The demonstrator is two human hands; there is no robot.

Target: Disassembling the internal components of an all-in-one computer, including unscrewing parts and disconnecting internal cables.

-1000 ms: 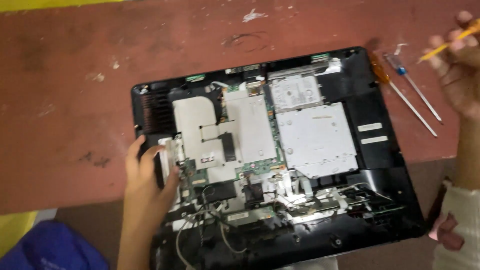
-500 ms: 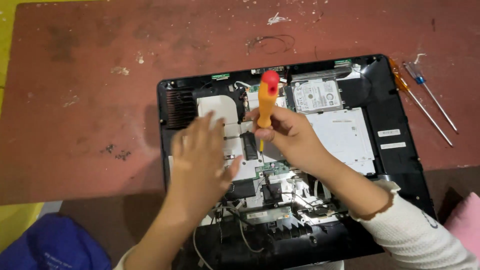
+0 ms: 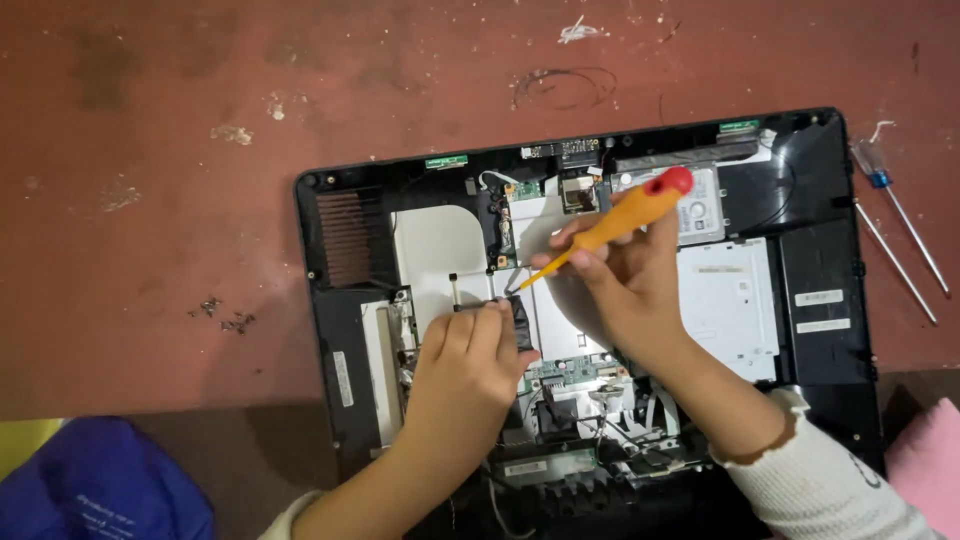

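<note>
Red and scuffed, the tabletop (image 3: 200,150) fills the upper part of the frame, with bits of debris scattered at left. An opened computer (image 3: 820,260), its black shell stripped of its back cover, lies across the middle and right, showing silver metal plates (image 3: 435,250), a green board (image 3: 570,372) and tangled cables (image 3: 640,430) toward the bottom. The right hand (image 3: 625,275) is closed around an orange screwdriver (image 3: 620,222) with a red cap, its tip angled down-left toward the centre of the plates. The left hand (image 3: 470,365) rests just below, fingers curled down onto a small black part (image 3: 518,312) on the plate, touching it; whether it pinches it I cannot tell. Two more screwdrivers (image 3: 895,240) lie on the table at the right edge, just beside the shell. A blue bag (image 3: 100,480) sits at lower left, something pink (image 3: 925,460) at lower right.
</note>
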